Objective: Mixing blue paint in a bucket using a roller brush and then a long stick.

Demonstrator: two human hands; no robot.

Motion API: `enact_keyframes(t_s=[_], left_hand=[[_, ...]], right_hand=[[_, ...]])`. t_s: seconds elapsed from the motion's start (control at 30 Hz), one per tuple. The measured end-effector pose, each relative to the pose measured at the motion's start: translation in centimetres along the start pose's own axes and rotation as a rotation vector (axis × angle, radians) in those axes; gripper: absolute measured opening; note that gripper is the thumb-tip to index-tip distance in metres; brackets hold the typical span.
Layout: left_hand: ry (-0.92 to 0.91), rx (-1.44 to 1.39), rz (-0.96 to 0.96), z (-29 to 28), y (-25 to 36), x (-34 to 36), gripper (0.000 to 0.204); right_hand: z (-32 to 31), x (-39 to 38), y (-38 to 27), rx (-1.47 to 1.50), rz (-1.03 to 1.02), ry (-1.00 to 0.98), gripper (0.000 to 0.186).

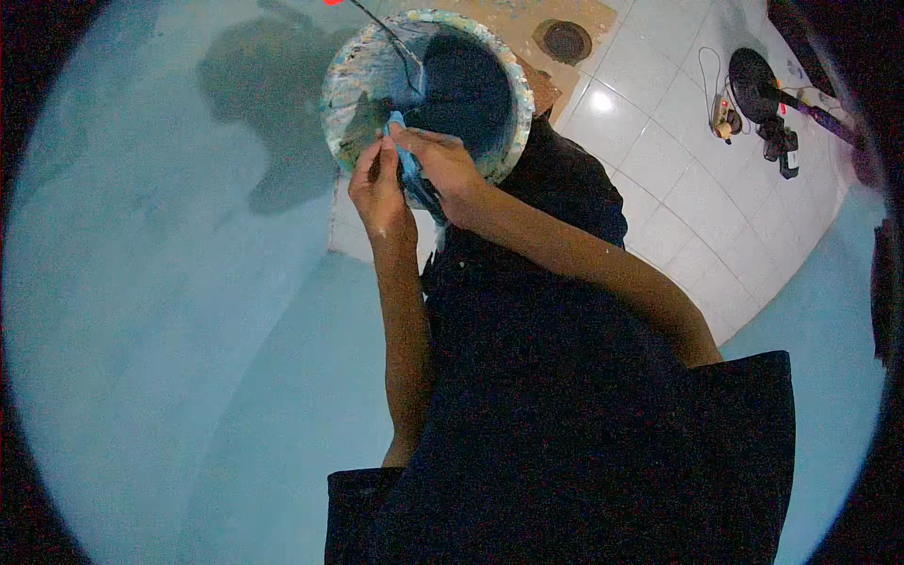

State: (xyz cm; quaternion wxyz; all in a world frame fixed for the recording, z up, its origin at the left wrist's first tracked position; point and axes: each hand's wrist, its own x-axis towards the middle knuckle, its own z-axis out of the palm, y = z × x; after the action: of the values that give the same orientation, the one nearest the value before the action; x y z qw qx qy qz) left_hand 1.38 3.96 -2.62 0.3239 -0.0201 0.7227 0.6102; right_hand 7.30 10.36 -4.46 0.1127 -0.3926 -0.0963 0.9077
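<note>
Pale blue wall (141, 311), paint-spattered bucket (350, 85) holding dark paint (466, 89), both hands on blue tool (407, 160)

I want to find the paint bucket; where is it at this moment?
In the head view the paint-spattered bucket sits at the top centre, just beyond both hands, with a floor drain to its right on the white tiles.

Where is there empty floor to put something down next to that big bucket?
The white tile floor right of the paint-spattered bucket lies bare up to the black fan and cords at the far right. Behind the bucket, a round drain interrupts the floor. At the bucket's rim it is crowded: the left hand and right hand hold a blue thing there.
</note>
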Motion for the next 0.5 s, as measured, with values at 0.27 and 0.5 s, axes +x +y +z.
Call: enact_keyframes(t_s=[0.27, 0.5], left_hand=[[-0.035, 0.077, 0.056, -0.1, -0.2, -0.9, 0.029], [0.043, 0.134, 0.089, -2.3, 0.4, 1.0, 0.02]], right_hand=[[-0.1, 0.7, 0.4, 0.005, 0.064, 0.077, 0.025], [-0.6, 0.6, -0.8, -0.654, 0.182, -0.155, 0.044]])
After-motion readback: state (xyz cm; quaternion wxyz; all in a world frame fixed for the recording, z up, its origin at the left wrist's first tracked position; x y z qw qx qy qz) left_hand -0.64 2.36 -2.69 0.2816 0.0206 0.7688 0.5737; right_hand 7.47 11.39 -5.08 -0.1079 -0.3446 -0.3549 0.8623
